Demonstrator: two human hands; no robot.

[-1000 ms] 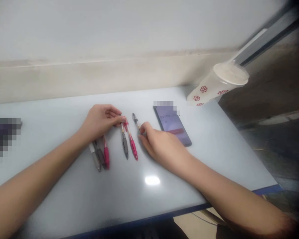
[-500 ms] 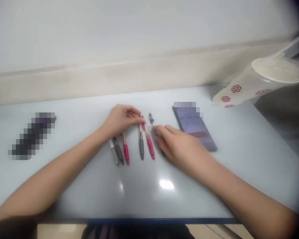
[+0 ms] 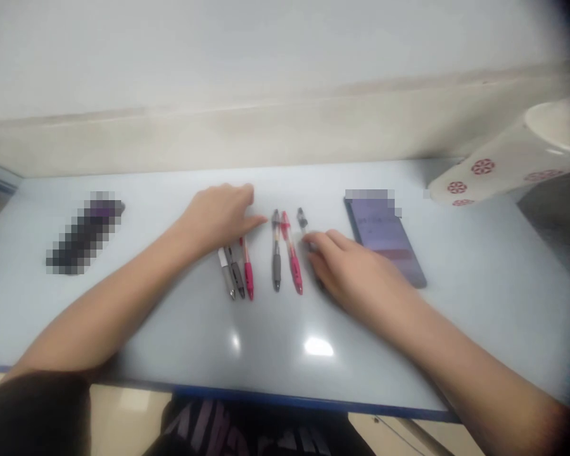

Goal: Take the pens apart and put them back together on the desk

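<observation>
My left hand (image 3: 221,215) hovers over the left group of pens, thumb and fingers apart and nothing between them. Beneath it lie a white-and-grey pen (image 3: 228,278), a dark grey pen (image 3: 237,278) and a red pen (image 3: 248,272), their upper ends partly hidden by the hand. In the middle, a second grey pen (image 3: 277,259) and a second red pen (image 3: 294,263) lie side by side, their tops nearly touching. My right hand (image 3: 344,263) has its fingers closed on a black-topped clear pen (image 3: 303,218), whose lower part the hand covers.
On the white table (image 3: 275,348), a phone (image 3: 384,237) lies just beyond my right hand. A blurred-out dark object (image 3: 85,237) is at the left. A white cup with red patterns (image 3: 498,161) stands at the right back corner, and a wall (image 3: 266,145) borders the far edge.
My left hand has drawn back to the left from the tops of the middle pens, and its fingers have spread. My right hand stays at the black-topped pen. The camera view has shifted slightly.
</observation>
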